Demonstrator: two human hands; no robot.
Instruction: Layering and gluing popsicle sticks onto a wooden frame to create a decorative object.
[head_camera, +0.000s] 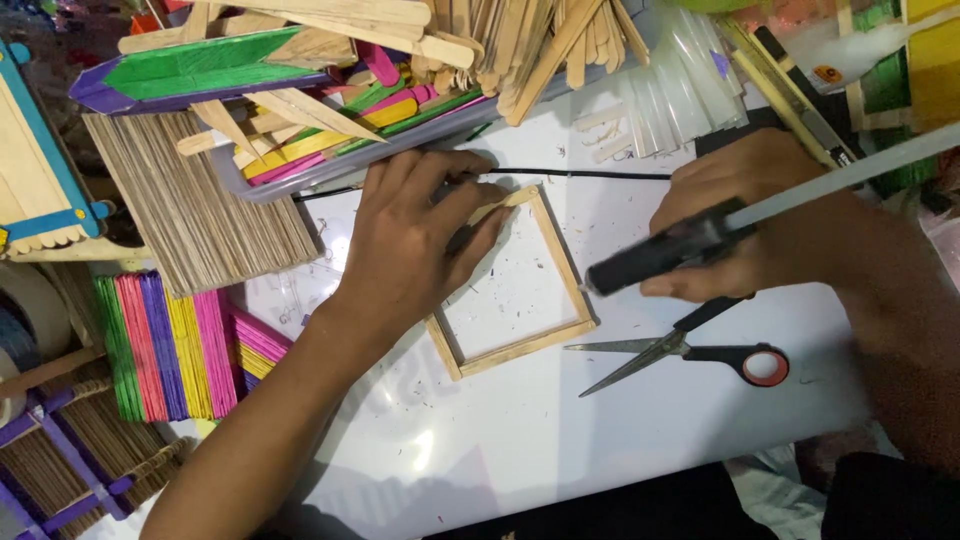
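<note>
Wooden square frame (515, 285) of craft sticks lies flat on the white board (520, 440), centre. Left hand (415, 245) rests palm-down on the frame's upper-left corner, fingers close together pressing a loose stick (497, 205) against the top edge. Right hand (745, 215) has its fingers clamped around a black glue gun (665, 260), nozzle pointing left, just beside the frame's right side (long axis roughly horizontal). Left hand is nearer the frame. Scissors (690, 355) lie below the gun, apart from it.
</note>
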